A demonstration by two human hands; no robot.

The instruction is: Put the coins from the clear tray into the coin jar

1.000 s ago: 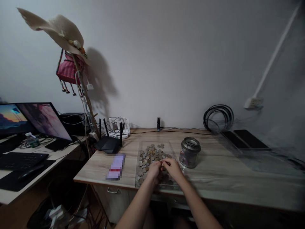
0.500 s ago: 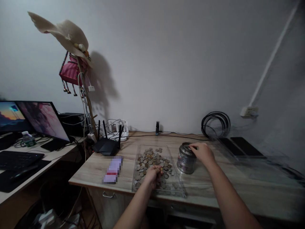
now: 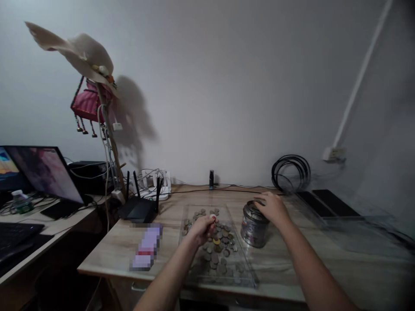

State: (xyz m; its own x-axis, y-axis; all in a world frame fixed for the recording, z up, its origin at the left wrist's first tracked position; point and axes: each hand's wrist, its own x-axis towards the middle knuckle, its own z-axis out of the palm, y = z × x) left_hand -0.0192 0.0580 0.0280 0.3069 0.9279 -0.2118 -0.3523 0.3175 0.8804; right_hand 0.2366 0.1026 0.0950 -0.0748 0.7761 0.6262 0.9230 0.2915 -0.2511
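Many loose coins (image 3: 223, 233) lie in a shallow clear plastic tray (image 3: 251, 276) on the desk. Over the tray, my left hand (image 3: 201, 229) is closed in a pinch, with a small pale coin at its fingertips; its palm side is hidden. To the right of the tray stands a round metal tin (image 3: 254, 229), upright, with a dark opening in its top. My right hand (image 3: 275, 208) rests at the tin's upper right rim, fingers stretched out over the lid and apart. I see nothing held in it.
A lilac phone-like item (image 3: 147, 246), blurred out, lies left of the tray, with a black router (image 3: 139, 209) behind it. A small dark bottle (image 3: 211, 179) stands by the wall. Coiled black cable (image 3: 290, 172) and a clear case with dark panels (image 3: 335, 203) are at right.
My left hand has lifted from the coins and moved slightly up and left, fingertips pinched. My right hand's fingers have spread from a pinch over the tin's top. The view has shifted a little.
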